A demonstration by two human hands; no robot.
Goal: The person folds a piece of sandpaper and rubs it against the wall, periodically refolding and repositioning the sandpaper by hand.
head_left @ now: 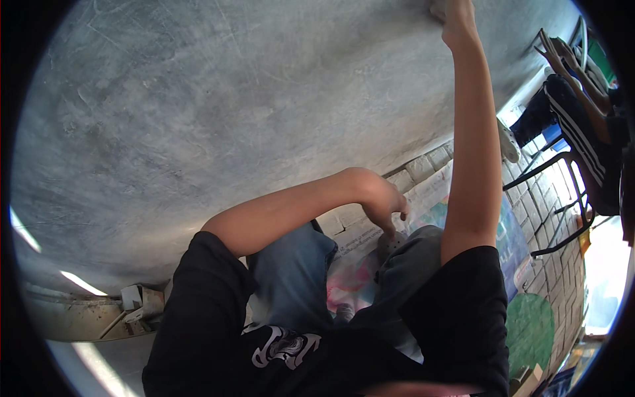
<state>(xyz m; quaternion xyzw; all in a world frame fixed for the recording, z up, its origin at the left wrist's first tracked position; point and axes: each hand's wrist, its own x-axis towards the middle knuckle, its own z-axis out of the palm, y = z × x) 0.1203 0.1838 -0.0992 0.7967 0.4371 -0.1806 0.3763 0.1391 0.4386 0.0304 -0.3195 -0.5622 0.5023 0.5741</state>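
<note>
My left hand (382, 204) hangs from a bent wrist above my knees, beside the foot of a grey wall (185, 119). Its fingers point down and stand apart, with nothing visible in them. Below it lies a printed sheet (357, 241) with pink and blue patches on the floor, and a greyish shoe (395, 243) with holes shows by my knee. Stretched far up and forward, my right hand (456, 18) is at or near the wall's surface. The top edge of the picture cuts it off, so its fingers and anything in them are hidden.
At the right, a person in dark striped trousers (575, 126) sits on a black metal-framed chair (562, 198). Brick paving (546, 255) runs beneath it. A green round mat (531, 331) lies at lower right. Broken blocks (142, 304) are piled at lower left.
</note>
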